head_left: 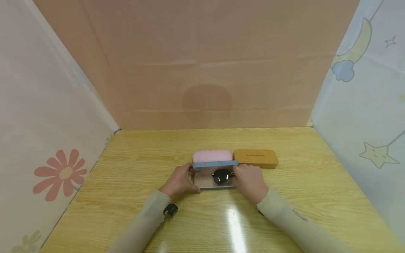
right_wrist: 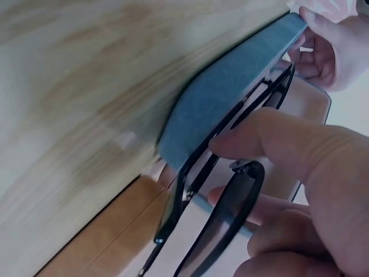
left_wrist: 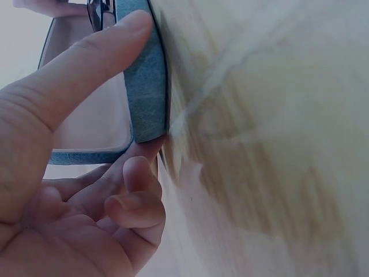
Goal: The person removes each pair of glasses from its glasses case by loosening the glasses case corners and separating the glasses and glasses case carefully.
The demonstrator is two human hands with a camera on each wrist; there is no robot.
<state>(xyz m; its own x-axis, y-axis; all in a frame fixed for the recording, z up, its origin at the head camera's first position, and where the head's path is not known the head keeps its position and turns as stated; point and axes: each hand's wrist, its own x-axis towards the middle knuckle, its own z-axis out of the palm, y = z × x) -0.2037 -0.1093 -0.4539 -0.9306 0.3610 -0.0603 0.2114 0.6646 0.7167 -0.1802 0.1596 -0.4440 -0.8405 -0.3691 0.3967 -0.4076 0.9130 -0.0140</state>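
A blue glasses case (head_left: pixel 201 180) stands with its lid up and its pale lining showing. My left hand (head_left: pixel 181 180) grips its left end, the thumb over the front wall (left_wrist: pixel 147 92) and fingers at the end and underside. Dark sunglasses (head_left: pixel 221 176) are at the case's opening, one lens in front of the lining. My right hand (head_left: pixel 251 182) pinches them between thumb and index finger near the middle of the frame, as the right wrist view shows. There, the other lens (right_wrist: pixel 230 202) sticks out past the case's right end. In the head view that hand hides this part.
Directly behind the blue case lies a closed pink glasses case (head_left: pixel 212 155). To its right is a tan-orange glasses case (head_left: pixel 255 159), also closed. All rest on a wood-grain table (head_left: pixel 142 151), with a brown panel (head_left: pixel 202 70) at the back and patterned walls on both sides.
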